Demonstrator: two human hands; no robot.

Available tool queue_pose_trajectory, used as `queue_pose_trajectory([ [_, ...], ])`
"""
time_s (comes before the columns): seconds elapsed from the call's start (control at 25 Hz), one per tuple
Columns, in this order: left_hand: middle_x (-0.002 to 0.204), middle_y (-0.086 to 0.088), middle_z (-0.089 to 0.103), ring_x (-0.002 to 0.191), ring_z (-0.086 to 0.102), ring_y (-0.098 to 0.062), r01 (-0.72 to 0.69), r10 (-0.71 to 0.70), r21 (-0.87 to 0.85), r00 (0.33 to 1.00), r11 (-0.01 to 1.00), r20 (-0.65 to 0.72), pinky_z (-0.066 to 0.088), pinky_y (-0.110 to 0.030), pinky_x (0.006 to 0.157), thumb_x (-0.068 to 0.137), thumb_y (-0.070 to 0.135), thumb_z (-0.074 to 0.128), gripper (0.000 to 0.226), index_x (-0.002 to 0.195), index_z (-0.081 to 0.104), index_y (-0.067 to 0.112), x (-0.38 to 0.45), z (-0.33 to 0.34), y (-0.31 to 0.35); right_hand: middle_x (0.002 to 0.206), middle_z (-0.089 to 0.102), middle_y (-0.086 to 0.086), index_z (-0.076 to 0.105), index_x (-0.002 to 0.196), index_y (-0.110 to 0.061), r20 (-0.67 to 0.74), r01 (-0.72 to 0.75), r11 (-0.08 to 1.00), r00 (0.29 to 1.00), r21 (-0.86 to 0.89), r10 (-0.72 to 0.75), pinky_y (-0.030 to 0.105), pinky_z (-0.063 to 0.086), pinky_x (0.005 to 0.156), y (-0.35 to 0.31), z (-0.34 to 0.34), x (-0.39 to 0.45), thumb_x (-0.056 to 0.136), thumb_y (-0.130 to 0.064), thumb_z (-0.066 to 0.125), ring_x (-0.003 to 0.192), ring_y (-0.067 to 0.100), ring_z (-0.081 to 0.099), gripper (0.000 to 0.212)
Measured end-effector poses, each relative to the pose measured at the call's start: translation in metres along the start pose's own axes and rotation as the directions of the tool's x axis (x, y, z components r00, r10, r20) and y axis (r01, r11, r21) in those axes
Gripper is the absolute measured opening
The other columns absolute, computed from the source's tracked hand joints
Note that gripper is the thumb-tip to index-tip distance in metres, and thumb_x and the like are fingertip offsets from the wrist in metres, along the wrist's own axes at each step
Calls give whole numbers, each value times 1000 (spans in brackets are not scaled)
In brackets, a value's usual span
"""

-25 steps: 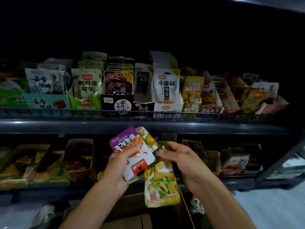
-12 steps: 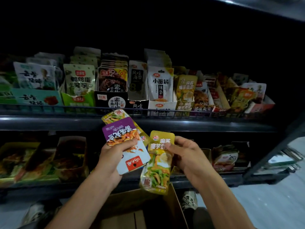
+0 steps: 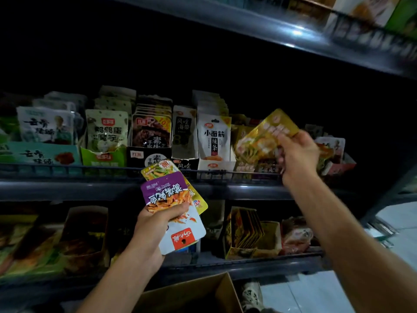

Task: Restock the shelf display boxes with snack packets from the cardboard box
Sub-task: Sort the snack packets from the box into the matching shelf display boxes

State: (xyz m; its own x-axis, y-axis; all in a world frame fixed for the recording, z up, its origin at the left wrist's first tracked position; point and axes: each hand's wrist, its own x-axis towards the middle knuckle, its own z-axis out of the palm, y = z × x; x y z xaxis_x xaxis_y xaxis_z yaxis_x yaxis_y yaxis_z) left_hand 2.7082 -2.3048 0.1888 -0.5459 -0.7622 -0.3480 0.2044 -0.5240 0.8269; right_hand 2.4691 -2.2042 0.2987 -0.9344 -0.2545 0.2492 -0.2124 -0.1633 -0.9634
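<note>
We are lifting one glossy yellow snack packet [image 3: 268, 137] in our right hand [image 3: 297, 154], fingers pinched shut on its upper corner, so it hangs tilted just in front of the yellow cardboard display box [image 3: 246, 164] on the middle shelf, apparently to drop it in with its own kind. Our left hand [image 3: 155, 224] is clamping a fanned stack, a purple-and-white foil packet [image 3: 173, 208] in front and another yellow packet [image 3: 161, 171] behind, keeping them ready below the shelf edge. The open brown cardboard box [image 3: 191, 297] is sitting at our feet. The black wire shelf rail [image 3: 67, 169] and the tall white packets [image 3: 214, 136] just beside the slot are crowding the way in; the packet itself is blurred.
</note>
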Motion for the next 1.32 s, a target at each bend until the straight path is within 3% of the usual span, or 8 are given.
queue_pose_trajectory([
  [0.2,89,-8,78,74,76,-28,-40,37,23,992,999,122,58,-36,60,62,12,83,48,107,69,16,-7,2,12,97,68,-1,62,115,-15,119,307,879,952,-364,-283,30,57,78,5,16,68,98,-15,58,89,13,66,17],
  [0.32,90,-10,78,77,76,-30,-64,50,82,986,995,162,58,-37,63,54,17,83,57,109,69,14,-5,-1,13,88,68,-2,63,115,-16,236,302,782,950,-545,-202,32,58,76,23,25,77,97,-15,60,77,10,67,19],
  [0.48,87,-9,78,73,75,-29,-65,47,100,983,993,178,58,-34,60,55,17,82,53,106,69,16,-6,-2,13,92,71,6,62,95,-20,199,224,839,970,-495,-141,24,56,68,24,27,77,96,-13,60,70,3,65,8],
  [0.68,87,-9,78,72,75,-29,-56,28,134,979,989,200,57,-32,57,53,17,83,56,107,69,13,-7,-5,11,106,66,5,65,114,-11,251,333,549,942,-767,-222,26,44,76,17,26,46,93,-16,65,85,14,57,22],
  [0.8,87,-10,78,73,75,-30,-65,25,177,975,982,220,58,-34,62,54,17,83,54,106,69,14,-9,-5,12,95,60,-5,61,106,-19,392,425,698,893,-576,-221,20,45,68,13,38,-21,97,-26,58,79,6,58,12],
  [1.0,88,-15,77,73,75,-31,-53,7,206,975,977,220,58,-34,59,63,14,82,45,106,70,11,-9,-8,6,100,75,3,64,107,-19,812,108,890,470,-443,347,28,56,64,50,28,-113,95,-28,62,86,13,72,15],
  [1.16,88,-14,77,71,75,-29,-43,1,202,979,979,204,59,-32,55,74,11,78,31,104,70,10,-11,-7,2,90,76,5,68,91,-12,659,-109,896,641,-430,394,24,53,64,42,14,-92,91,-13,66,78,14,70,2],
  [1.32,93,-13,77,74,75,-29,-21,2,142,991,990,134,60,-35,61,66,17,80,47,111,70,9,1,-10,4,102,68,-8,67,103,-26,484,243,819,874,-520,48,19,48,68,10,-1,-35,97,-10,55,82,8,64,20],
])
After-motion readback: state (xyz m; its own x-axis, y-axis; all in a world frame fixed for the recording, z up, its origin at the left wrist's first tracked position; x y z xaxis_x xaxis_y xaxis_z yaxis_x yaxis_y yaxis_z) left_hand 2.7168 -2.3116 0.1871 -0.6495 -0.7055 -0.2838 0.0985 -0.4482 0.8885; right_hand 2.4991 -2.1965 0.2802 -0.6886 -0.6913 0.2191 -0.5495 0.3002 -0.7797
